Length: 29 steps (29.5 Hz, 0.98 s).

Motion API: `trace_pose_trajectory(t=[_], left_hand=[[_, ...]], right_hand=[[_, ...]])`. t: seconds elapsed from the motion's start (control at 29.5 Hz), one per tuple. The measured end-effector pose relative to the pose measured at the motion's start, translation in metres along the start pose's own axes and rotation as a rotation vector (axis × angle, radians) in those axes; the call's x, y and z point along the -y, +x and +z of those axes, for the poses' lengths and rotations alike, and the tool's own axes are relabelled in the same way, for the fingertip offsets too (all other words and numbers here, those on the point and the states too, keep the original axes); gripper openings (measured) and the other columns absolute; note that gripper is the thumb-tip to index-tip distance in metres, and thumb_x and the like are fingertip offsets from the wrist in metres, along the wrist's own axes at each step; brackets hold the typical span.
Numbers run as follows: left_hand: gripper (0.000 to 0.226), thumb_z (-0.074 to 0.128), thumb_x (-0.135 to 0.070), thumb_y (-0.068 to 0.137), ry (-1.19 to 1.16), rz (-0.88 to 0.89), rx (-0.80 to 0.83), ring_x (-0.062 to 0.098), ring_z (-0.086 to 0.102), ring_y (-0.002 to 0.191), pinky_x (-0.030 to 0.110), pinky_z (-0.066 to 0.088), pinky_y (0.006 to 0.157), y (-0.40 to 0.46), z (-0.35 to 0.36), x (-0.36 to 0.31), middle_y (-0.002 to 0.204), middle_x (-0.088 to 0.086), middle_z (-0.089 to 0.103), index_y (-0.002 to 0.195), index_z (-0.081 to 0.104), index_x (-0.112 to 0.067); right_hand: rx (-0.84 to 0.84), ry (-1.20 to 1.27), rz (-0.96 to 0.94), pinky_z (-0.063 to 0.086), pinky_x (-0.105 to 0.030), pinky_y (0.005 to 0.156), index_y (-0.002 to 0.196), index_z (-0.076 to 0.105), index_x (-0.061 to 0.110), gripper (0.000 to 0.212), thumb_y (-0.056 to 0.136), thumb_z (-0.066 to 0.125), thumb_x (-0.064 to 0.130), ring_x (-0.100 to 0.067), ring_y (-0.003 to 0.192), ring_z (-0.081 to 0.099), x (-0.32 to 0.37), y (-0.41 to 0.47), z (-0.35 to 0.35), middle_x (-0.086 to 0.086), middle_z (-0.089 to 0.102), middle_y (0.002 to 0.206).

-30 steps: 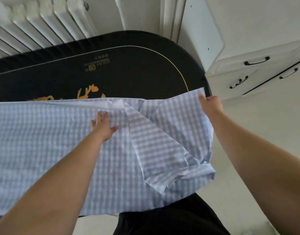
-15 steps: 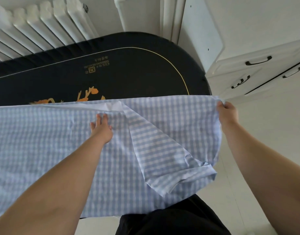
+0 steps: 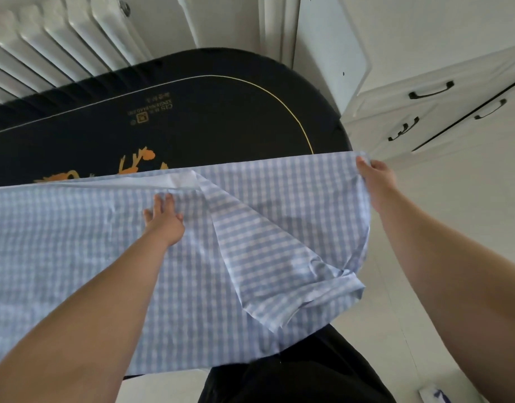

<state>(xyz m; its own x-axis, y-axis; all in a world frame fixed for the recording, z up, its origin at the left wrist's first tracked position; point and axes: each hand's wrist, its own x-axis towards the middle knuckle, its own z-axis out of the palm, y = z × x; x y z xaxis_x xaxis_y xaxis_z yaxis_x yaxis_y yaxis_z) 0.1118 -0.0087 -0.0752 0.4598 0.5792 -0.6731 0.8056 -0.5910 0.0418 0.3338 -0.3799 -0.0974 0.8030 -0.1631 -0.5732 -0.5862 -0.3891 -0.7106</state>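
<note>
The left hand lay flat on the cloth; the right hand pinched its corner. A hard tug might have dragged it off the table's right edge.

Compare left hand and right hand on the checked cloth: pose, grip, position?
The left hand lies flat, fingers straight, pressing the checked cloth; right hand curls its fingers around the cloth's edge. The left hand sits mid-cloth over the black table; right hand is at the far right corner, apparently past the table's rounded end. Both touch the same cloth near its far hem.
</note>
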Motion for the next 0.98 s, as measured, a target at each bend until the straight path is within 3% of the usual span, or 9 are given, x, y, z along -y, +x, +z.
trace_pose_trajectory(t=[0.14,0.34,0.44,0.54,0.64,0.78,0.88,0.95,0.98], left_hand=[[0.062,0.029,-0.037,0.102,-0.055,-0.011,0.019,0.034,-0.013,0.145,0.050,0.005,0.118,0.001,-0.001,-0.004,0.159,-0.005,-0.018,0.152,-0.007,-0.027],[0.080,0.041,-0.058,0.092,-0.012,0.005,-0.001,0.035,-0.003,0.146,0.057,0.015,0.115,0.001,-0.004,0.002,0.160,-0.003,-0.012,0.152,-0.002,-0.027],[0.086,0.046,-0.058,0.090,-0.041,0.011,0.010,0.033,-0.011,0.146,0.056,0.014,0.115,0.000,0.001,0.004,0.159,-0.006,-0.017,0.151,-0.007,-0.029],[0.086,0.045,-0.060,0.089,-0.059,0.012,-0.022,0.031,-0.013,0.145,0.058,0.017,0.113,-0.002,0.007,0.006,0.158,-0.009,-0.018,0.150,-0.008,-0.031],[0.082,0.043,-0.059,0.091,-0.099,0.008,-0.097,0.029,-0.012,0.146,0.059,0.021,0.112,-0.008,0.017,0.005,0.159,-0.008,-0.017,0.150,-0.007,-0.033],[0.071,0.036,-0.050,0.097,-0.220,-0.020,-0.201,0.028,-0.016,0.145,0.055,0.021,0.114,-0.022,0.032,0.006,0.157,-0.005,-0.026,0.151,-0.006,-0.033],[0.064,0.033,-0.042,0.100,-0.196,0.033,-0.324,0.024,-0.015,0.146,0.052,0.011,0.117,-0.034,0.038,0.007,0.158,-0.005,-0.022,0.152,-0.002,-0.029],[0.062,0.033,-0.039,0.101,-0.137,0.078,-0.361,0.022,-0.013,0.146,0.050,0.005,0.118,-0.041,0.041,0.006,0.159,-0.005,-0.018,0.152,0.000,-0.028],[0.061,0.033,-0.039,0.101,-0.101,0.095,-0.356,0.022,-0.011,0.147,0.049,0.005,0.118,-0.045,0.044,0.005,0.159,-0.004,-0.016,0.152,0.001,-0.029]], right_hand=[[-0.170,0.040,0.100,0.046,-0.034,0.072,0.088,0.052,0.016,0.040,0.074,0.066,0.051,-0.020,0.075,0.054,0.000,0.002,0.000,-0.006,0.054,0.091],[0.003,0.089,0.180,0.042,-0.028,0.059,0.091,0.049,0.015,0.057,0.070,0.065,0.065,-0.012,0.063,0.049,-0.015,-0.026,0.000,0.003,0.048,0.074],[0.029,-0.087,0.076,0.047,-0.027,0.055,0.085,0.054,0.016,0.044,0.073,0.069,0.055,-0.015,0.067,0.059,-0.037,-0.045,0.000,0.001,0.059,0.078],[-0.048,-0.200,0.008,0.035,-0.025,0.040,0.070,0.045,0.018,0.028,0.081,0.065,0.034,-0.021,0.057,0.052,-0.056,-0.068,-0.001,-0.001,0.053,0.066],[-0.103,-0.207,-0.094,0.030,-0.029,0.047,0.067,0.040,0.024,0.027,0.085,0.057,0.031,-0.019,0.056,0.047,-0.058,-0.088,0.002,0.003,0.048,0.063],[0.032,-0.245,-0.430,0.034,-0.031,0.050,0.075,0.039,0.018,0.029,0.084,0.057,0.039,-0.012,0.055,0.041,-0.011,-0.102,0.016,-0.007,0.047,0.066],[-0.034,-0.175,-0.580,0.037,-0.031,0.051,0.075,0.036,0.027,0.029,0.079,0.057,0.047,-0.005,0.054,0.038,0.040,-0.096,0.026,0.001,0.045,0.066],[-0.035,-0.069,-0.502,0.048,-0.037,0.072,0.094,0.045,0.035,0.022,0.080,0.060,0.044,-0.006,0.078,0.052,0.056,-0.077,0.025,0.005,0.055,0.091],[-0.046,-0.098,-0.433,0.046,-0.040,0.089,0.115,0.045,0.030,0.040,0.080,0.062,0.040,-0.014,0.102,0.052,0.055,-0.065,0.021,0.001,0.053,0.114]])
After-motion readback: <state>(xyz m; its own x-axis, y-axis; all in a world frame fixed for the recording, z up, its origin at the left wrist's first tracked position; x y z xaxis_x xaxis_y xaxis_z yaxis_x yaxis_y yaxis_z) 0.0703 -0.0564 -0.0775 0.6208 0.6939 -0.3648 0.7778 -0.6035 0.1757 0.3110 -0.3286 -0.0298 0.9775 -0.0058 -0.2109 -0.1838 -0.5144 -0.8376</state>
